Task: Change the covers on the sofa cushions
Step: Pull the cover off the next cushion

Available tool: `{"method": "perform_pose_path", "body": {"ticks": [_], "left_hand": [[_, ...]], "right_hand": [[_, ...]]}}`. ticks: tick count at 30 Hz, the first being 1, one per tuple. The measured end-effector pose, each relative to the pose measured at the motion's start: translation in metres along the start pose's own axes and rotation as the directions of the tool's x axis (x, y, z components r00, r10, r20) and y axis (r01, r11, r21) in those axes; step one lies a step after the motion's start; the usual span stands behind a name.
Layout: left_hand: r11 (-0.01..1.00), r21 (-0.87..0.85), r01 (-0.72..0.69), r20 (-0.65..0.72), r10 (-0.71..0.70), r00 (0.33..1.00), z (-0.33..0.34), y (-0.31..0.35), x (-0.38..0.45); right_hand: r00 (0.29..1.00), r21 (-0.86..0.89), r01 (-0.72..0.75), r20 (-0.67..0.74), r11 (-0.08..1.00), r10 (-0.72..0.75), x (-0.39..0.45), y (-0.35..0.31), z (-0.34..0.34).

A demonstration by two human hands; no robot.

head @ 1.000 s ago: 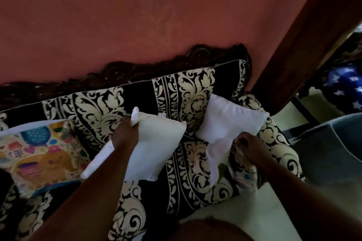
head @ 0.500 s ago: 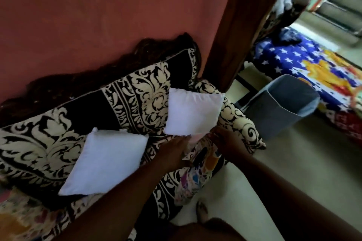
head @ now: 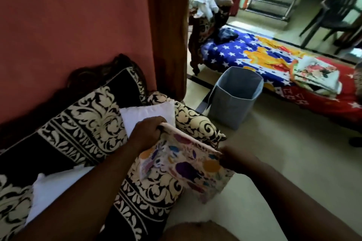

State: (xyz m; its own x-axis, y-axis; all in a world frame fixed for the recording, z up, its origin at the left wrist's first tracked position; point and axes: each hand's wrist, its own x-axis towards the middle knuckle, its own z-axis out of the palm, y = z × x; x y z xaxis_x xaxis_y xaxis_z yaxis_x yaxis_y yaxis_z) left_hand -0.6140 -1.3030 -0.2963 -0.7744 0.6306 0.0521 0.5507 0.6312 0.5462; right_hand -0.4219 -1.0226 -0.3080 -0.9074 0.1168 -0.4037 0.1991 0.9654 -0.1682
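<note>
Both your hands grip the colourful cover [head: 188, 164]: left hand [head: 146, 135] its top corner; right hand [head: 234, 159] its edge; two bare white cushions [head: 148, 113] rest on the sofa [head: 82, 123].

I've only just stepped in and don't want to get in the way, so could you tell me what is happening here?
A person is changing sofa cushion covers. Both hands hold a colourful patterned cushion cover by its top edge: the left hand at one end, the right hand at the other. Two bare white cushion inserts lie on the black-and-cream sofa, one just behind the left hand, the other partly hidden under the left forearm. An open grey fabric bin stands on the floor nearby.
</note>
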Motion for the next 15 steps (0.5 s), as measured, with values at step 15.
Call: {"method": "perform_pose_path", "body": {"ticks": [15], "left_hand": [[0.829, 0.21, -0.519, 0.251, 0.468, 0.848, 0.067, 0.187, 0.125]], "right_hand": [[0.794, 0.136, -0.491, -0.336, 0.861, 0.506, -0.046, 0.194, -0.058]]}}
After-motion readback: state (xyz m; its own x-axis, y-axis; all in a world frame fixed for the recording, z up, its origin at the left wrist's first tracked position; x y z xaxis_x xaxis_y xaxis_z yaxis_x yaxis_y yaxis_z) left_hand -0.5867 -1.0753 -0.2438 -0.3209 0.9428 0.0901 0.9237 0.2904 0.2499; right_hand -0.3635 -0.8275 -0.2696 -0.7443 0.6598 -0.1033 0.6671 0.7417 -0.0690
